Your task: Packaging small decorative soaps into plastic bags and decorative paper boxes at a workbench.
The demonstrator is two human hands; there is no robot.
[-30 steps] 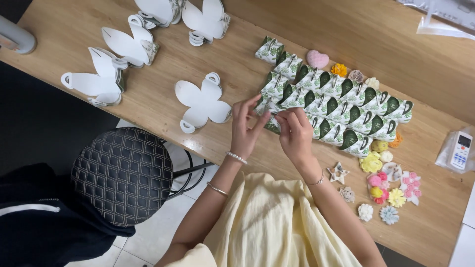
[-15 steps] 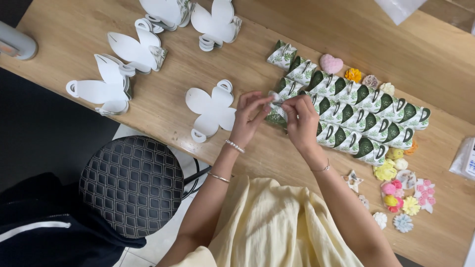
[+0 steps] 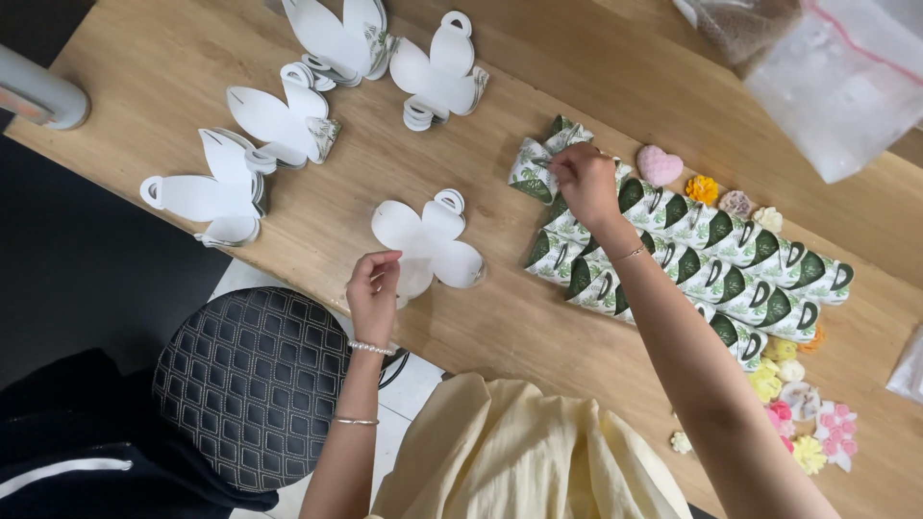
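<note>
My right hand (image 3: 585, 183) is stretched out over rows of folded green-and-white paper boxes (image 3: 731, 274) on the wooden table (image 3: 519, 327). Its fingers are closed on one folded box (image 3: 535, 171) at the far left end of the rows. My left hand (image 3: 373, 290) is nearer the table's front edge. Its curled fingers pinch the lower lobe of a flat white paper cutout (image 3: 433, 245) that lies on a small stack.
Several stacks of white cutouts (image 3: 288, 123) lie at the back left. A pink heart (image 3: 661, 165) and small paper flowers (image 3: 806, 423) lie around the boxes. Plastic bags (image 3: 832, 82) are at the back right. A black quilted stool (image 3: 252, 384) stands below the table edge.
Both hands were together on one folded box. Now my right hand has carried it to the far left end of the rows, and my left hand has moved left to the white cutout.
</note>
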